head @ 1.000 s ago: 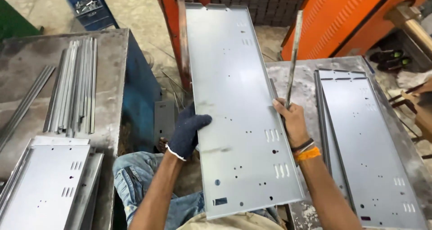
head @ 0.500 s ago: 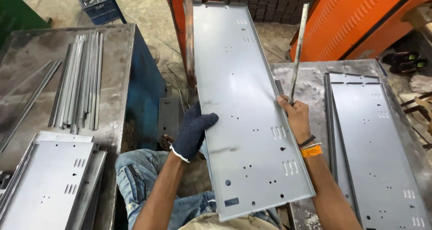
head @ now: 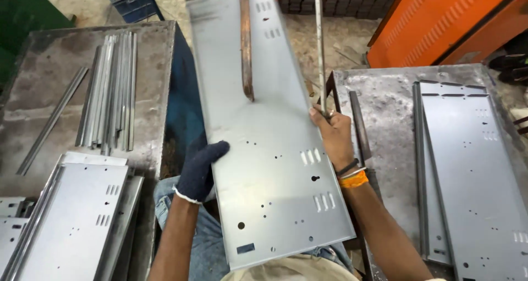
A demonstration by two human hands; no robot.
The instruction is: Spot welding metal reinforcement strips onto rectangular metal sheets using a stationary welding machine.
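Note:
A long grey sheet-metal panel [head: 264, 149] with punched holes and slots lies across my lap, running away from me. My left hand [head: 199, 171], in a dark glove, grips its left edge. My right hand [head: 331, 135], bare with an orange wristband, holds the panel's right edge together with a thin metal rod [head: 318, 44] standing upright. A rusty copper-coloured arm [head: 246, 44] reaches down from above and its tip rests on the panel's middle.
Steel table at left [head: 44, 72] carries a bundle of thin metal strips [head: 113, 88] and stacked panels [head: 71, 220]. Right table [head: 385, 105] holds more grey panels [head: 473, 171]. Orange machine [head: 440, 22] behind; blue crate [head: 132, 0] on the floor.
The panel has slid forward under the copper-coloured arm, whose tip now rests on it. Both hands keep their grip on the edges, and the rod now stands more upright.

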